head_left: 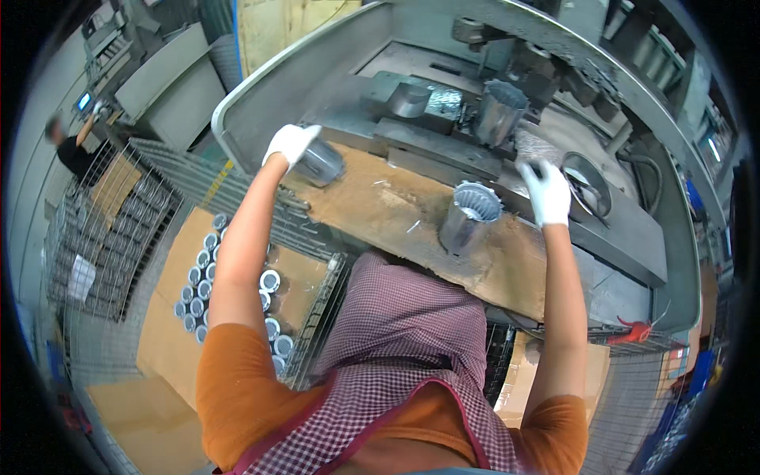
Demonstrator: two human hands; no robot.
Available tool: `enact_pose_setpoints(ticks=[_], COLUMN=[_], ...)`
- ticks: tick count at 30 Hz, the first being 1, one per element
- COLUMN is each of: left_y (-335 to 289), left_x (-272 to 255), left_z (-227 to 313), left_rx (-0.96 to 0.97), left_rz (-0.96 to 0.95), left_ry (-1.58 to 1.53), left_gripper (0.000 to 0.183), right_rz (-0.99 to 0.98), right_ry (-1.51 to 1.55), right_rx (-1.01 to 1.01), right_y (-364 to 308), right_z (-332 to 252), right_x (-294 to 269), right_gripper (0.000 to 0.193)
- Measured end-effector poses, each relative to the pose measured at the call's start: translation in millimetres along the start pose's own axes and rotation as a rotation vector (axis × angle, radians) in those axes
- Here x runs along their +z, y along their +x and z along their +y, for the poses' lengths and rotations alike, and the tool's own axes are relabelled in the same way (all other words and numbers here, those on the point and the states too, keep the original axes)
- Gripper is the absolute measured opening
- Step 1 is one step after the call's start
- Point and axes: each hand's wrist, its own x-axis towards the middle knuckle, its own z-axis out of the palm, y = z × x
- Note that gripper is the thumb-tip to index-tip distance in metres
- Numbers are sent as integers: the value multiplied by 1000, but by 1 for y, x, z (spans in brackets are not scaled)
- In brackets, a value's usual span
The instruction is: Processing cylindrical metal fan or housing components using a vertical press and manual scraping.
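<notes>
My left hand [291, 146], in a white glove, is closed on the upper end of a grey metal cylinder [323, 164] tilted over the left end of the cardboard-covered ledge [372, 202]. A second metal cylinder [467, 218], hollow and ribbed inside its rim, stands on the ledge in front of me. My right hand [548, 191], also white-gloved, is raised at the right with thumb and fingers apart. Just beyond its fingertips lies a pale, rough-textured bundle [537, 146] whose kind I cannot make out. A round metal pan [587, 186] sits beside this hand.
Another cylinder [500, 112] stands in the machine bed, near a shorter round metal block [409, 100]. Below left, several finished-looking rings or cylinders [270, 280] stand on cardboard in a wire cage [317, 305]. A red-handled tool [633, 331] hangs at right. A person [75, 150] works far left.
</notes>
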Motion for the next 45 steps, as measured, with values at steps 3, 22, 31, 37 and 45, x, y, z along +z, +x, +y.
enact_pose_setpoints(ticks=[3, 22, 31, 37, 45], left_y=[-4, 45, 14, -79, -173], left_x=[14, 91, 87, 127, 171], left_z=[28, 188, 193, 158, 217], left_rx=[-72, 410, 379, 409, 577], left_rz=[27, 18, 153, 288, -13], left_ry=[-930, 6, 216, -392, -476], left_gripper=[42, 65, 65, 93, 90], right_rz=[171, 492, 420, 1077, 1105], right_ry=[158, -21, -107, 106, 179], right_rx=[25, 415, 483, 191, 625], right_y=[-57, -213, -212, -231, -234], right_z=[46, 218, 223, 204, 280], right_x=[-34, -78, -80, -106, -94], right_gripper=[33, 25, 23, 49, 35])
